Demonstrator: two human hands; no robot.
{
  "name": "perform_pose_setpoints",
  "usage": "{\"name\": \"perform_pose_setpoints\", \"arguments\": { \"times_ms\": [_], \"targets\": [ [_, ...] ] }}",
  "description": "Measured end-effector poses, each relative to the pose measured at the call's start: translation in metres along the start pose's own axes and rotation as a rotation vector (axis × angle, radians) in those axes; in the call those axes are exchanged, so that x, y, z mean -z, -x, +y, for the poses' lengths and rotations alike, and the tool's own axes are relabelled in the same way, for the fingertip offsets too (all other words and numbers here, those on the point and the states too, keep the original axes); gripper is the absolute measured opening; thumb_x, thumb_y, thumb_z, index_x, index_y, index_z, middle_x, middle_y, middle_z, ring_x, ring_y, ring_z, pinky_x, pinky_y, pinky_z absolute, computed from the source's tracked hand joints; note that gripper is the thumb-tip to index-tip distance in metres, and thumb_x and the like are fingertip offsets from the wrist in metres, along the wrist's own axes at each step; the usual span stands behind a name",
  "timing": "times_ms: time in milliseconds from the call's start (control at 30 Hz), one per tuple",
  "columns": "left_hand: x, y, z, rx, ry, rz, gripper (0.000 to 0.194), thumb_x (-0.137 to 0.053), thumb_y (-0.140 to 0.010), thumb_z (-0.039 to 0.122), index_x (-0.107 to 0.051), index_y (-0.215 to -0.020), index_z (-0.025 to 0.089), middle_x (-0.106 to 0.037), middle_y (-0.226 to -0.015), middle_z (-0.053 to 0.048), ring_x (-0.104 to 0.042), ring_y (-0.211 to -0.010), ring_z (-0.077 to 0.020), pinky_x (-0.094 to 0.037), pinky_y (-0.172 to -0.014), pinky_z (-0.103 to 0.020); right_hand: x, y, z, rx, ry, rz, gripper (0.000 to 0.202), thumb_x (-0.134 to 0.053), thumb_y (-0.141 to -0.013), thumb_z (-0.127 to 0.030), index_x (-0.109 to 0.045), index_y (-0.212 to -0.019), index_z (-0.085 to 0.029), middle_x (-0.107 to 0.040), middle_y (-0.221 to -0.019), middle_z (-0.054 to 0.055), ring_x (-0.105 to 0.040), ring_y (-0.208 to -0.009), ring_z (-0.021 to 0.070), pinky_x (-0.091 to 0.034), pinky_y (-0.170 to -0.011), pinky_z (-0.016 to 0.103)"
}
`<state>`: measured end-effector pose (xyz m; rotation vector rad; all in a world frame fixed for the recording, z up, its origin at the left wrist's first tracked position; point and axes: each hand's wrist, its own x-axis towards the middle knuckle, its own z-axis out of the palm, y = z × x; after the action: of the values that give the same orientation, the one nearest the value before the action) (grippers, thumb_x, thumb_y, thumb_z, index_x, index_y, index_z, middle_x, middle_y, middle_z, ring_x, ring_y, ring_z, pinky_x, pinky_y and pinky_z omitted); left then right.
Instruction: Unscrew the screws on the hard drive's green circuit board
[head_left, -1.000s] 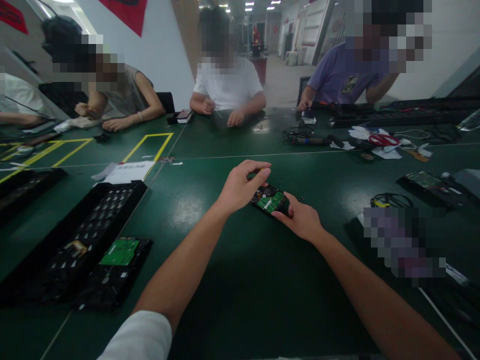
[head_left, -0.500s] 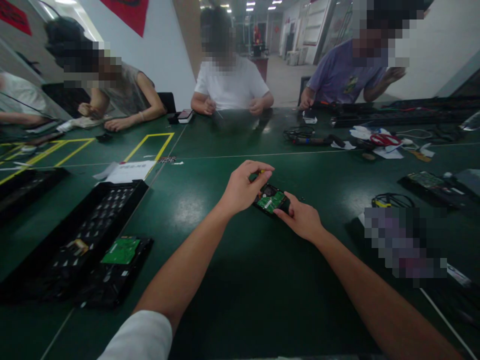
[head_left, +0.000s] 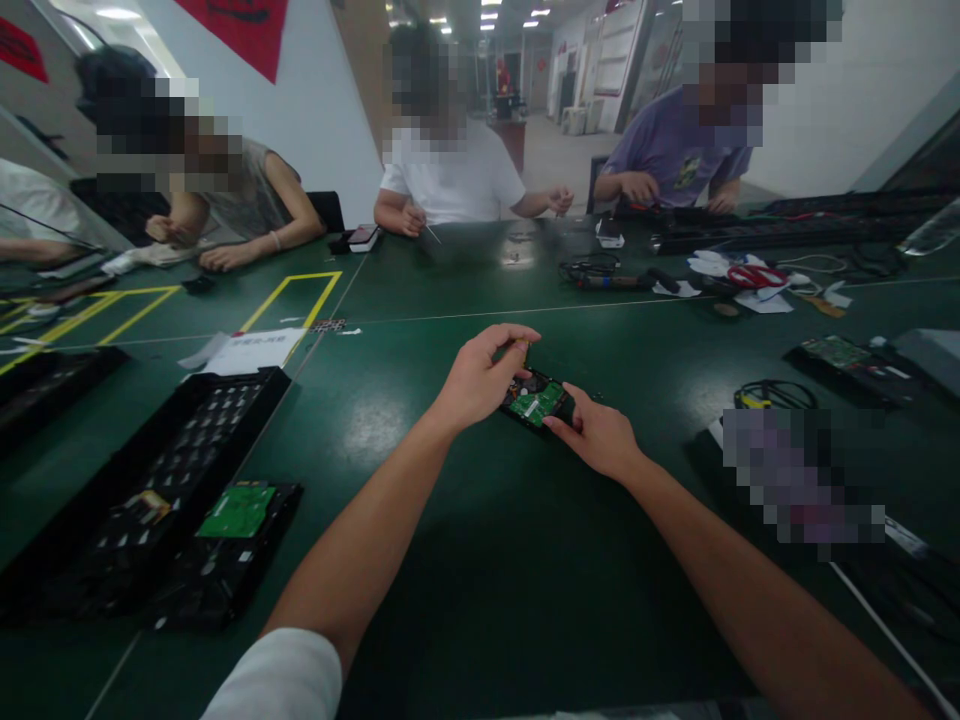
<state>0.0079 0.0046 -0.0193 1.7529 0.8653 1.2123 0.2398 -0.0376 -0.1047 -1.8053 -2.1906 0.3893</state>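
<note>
A small hard drive [head_left: 538,401] with a green circuit board on top lies on the green tabletop in front of me. My right hand [head_left: 596,432] grips its right end between thumb and fingers. Over its far left corner, my left hand [head_left: 486,372] is pinched closed, fingertips pointing down. A thin yellowish bit shows between those fingertips, too small and covered to name. The left fingers hide that corner of the drive.
At left, a long black tray [head_left: 251,400] stands beside another drive with a green board [head_left: 238,511]. Cables [head_left: 776,395] and another circuit-board unit [head_left: 844,352] lie at right. Several co-workers sit across the table. A paper sheet [head_left: 259,350] lies behind the tray.
My left fingertips have shifted slightly over the drive's corner; my right hand keeps its grip. The view has moved a little. Across the table, the co-workers' hands have moved.
</note>
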Motion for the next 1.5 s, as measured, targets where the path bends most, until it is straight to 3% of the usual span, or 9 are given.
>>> {"name": "perform_pose_setpoints", "arguments": {
  "times_ms": [200, 433, 767, 900, 1000, 1100, 1267, 1367, 1500],
  "targets": [
    [0.002, 0.002, 0.001, -0.052, -0.097, 0.039, 0.022, -0.066, -0.102, 0.033, -0.078, -0.116, 0.022, -0.065, -0.12, -0.009, -0.07, -0.086, -0.014, -0.066, -0.072, -0.026, 0.002, 0.0, -0.001, -0.002, 0.003, -0.001, 0.076, -0.043, -0.104, -0.069, -0.04, -0.161, -0.019, -0.079, -0.094, 0.007, -0.073, -0.081, 0.0256, -0.045, -0.066, 0.034],
    [0.001, 0.004, 0.002, -0.069, -0.073, -0.075, 0.018, -0.07, -0.1, 0.031, -0.078, -0.115, 0.023, -0.065, -0.119, -0.007, -0.068, -0.078, -0.0118, -0.065, -0.072, -0.028, 0.0, 0.001, -0.002, -0.015, 0.002, 0.007, 0.075, -0.045, -0.104, -0.067, -0.042, -0.161, -0.019, -0.078, -0.089, 0.005, -0.072, -0.078, 0.0248, -0.042, -0.062, 0.033],
    [0.001, 0.004, 0.004, -0.01, 0.048, -0.093, 0.02, -0.06, -0.103, 0.026, -0.07, -0.121, 0.022, -0.067, -0.115, -0.006, -0.068, -0.096, -0.0151, -0.067, -0.081, -0.03, 0.001, 0.004, -0.004, -0.01, -0.086, 0.043, 0.077, -0.055, -0.1, -0.066, -0.042, -0.16, -0.019, -0.075, -0.083, 0.002, -0.071, -0.079, 0.024, -0.043, -0.065, 0.033],
    [-0.003, 0.004, 0.004, 0.001, 0.053, -0.048, 0.021, -0.06, -0.103, 0.025, -0.066, -0.123, 0.021, -0.069, -0.119, -0.008, -0.068, -0.103, -0.0185, -0.065, -0.073, -0.027, 0.002, 0.007, -0.001, 0.02, -0.175, 0.099, 0.068, -0.053, -0.101, -0.064, -0.05, -0.153, -0.02, -0.074, -0.084, 0.002, -0.07, -0.078, 0.0228, -0.047, -0.068, 0.033],
    [-0.001, 0.003, 0.001, -0.029, -0.101, -0.014, 0.02, -0.062, -0.103, 0.028, -0.069, -0.12, 0.02, -0.072, -0.112, -0.008, -0.069, -0.098, -0.0184, -0.061, -0.071, -0.025, 0.011, 0.003, -0.003, 0.074, -0.26, 0.245, 0.061, -0.051, -0.103, -0.062, -0.059, -0.144, -0.018, -0.075, -0.091, 0.006, -0.069, -0.081, 0.0229, -0.052, -0.077, 0.035],
    [0.0, 0.002, -0.002, -0.129, -0.251, 0.038, 0.019, -0.062, -0.103, 0.026, -0.074, -0.117, 0.021, -0.075, -0.113, -0.007, -0.069, -0.104, -0.0194, -0.058, -0.086, -0.03, 0.028, -0.006, -0.017, 0.14, -0.351, 0.393, 0.053, -0.055, -0.103, -0.056, -0.064, -0.141, -0.018, -0.076, -0.112, 0.011, -0.07, -0.082, 0.021, -0.057, -0.081, 0.037],
    [-0.001, 0.001, -0.007, -0.172, -0.255, 0.081, 0.021, -0.064, -0.102, 0.025, -0.074, -0.12, 0.021, -0.077, -0.115, -0.007, -0.071, -0.105, -0.0198, -0.055, -0.096, -0.033, 0.054, -0.029, -0.055, 0.42, -0.457, 0.361, 0.054, -0.054, -0.103, -0.038, -0.054, -0.156, -0.026, -0.065, -0.15, 0.011, -0.073, -0.111, 0.0253, -0.059, -0.099, 0.045],
    [0.001, 0.002, -0.009, -0.137, -0.214, 0.126, 0.018, -0.065, -0.102, 0.028, -0.072, -0.116, 0.019, -0.078, -0.11, -0.006, -0.073, -0.098, -0.0189, -0.056, -0.092, -0.032, 0.058, -0.039, -0.066, 0.494, -0.447, 0.388, 0.043, -0.054, -0.103, -0.033, -0.066, -0.144, -0.027, -0.07, -0.146, 0.008, -0.067, -0.13, 0.0278, -0.054, -0.112, 0.049],
    [-0.003, 0.022, -0.016, -0.069, -0.266, 0.268, 0.021, -0.065, -0.103, 0.03, -0.065, -0.121, 0.019, -0.075, -0.111, -0.007, -0.073, -0.099, -0.0192, -0.056, -0.09, -0.032, 0.061, -0.042, -0.066, 0.449, -0.44, 0.369, 0.037, -0.059, -0.102, -0.035, -0.071, -0.136, -0.025, -0.077, -0.133, 0.008, -0.074, -0.115, 0.0274, -0.059, -0.102, 0.046]
  ]
}}
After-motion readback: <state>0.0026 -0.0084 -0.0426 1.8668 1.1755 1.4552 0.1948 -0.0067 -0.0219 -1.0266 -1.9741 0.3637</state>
